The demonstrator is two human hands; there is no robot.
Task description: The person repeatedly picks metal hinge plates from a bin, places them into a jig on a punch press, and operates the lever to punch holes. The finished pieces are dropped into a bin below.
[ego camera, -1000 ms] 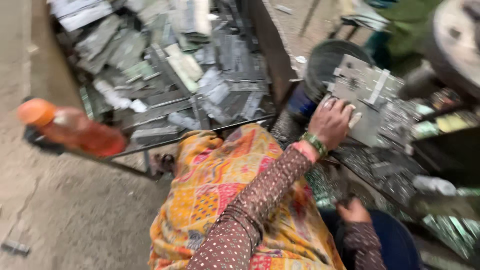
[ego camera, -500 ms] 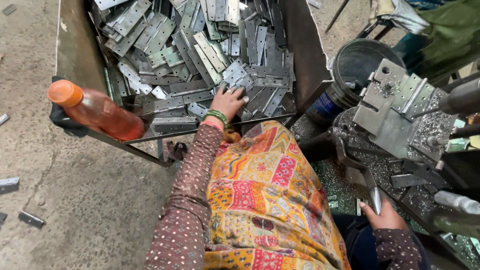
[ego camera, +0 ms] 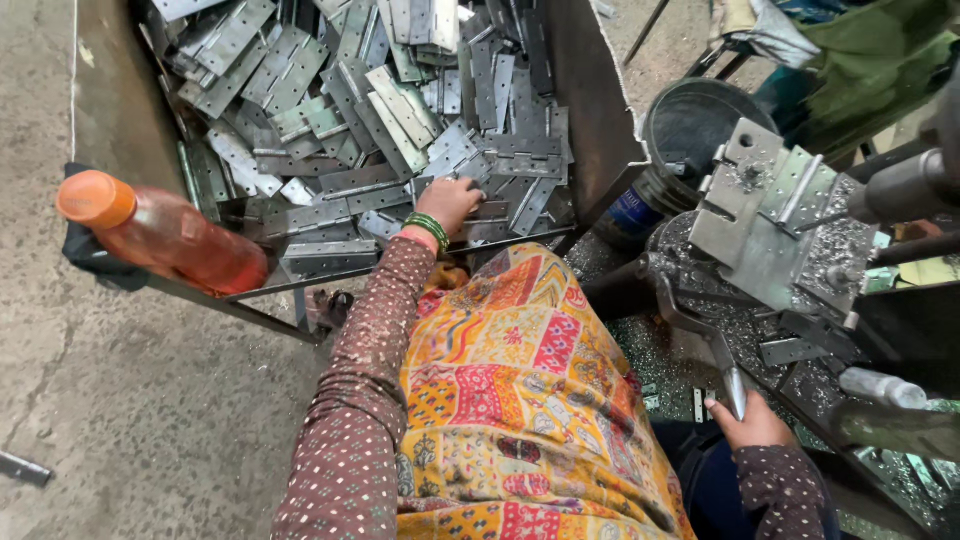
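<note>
While the left arm in its brown dotted sleeve stretches up the middle of the frame, the left hand (ego camera: 452,203) lies palm down, fingers curled onto a flat grey metal hinge plate (ego camera: 487,211) at the near edge of the heap; whether it truly pinches the plate I cannot tell. That heap fills a large rusty sheet-metal bin (ego camera: 110,110) in the upper left of the frame. An orange-capped plastic bottle of reddish liquid (ego camera: 165,240) lies on the bin's near rim, left of the hand. At the lower right, the right hand (ego camera: 752,424) is closed around the tip of a curved grey steel lever (ego camera: 700,335) below a grey metal press fixture (ego camera: 775,225).
</note>
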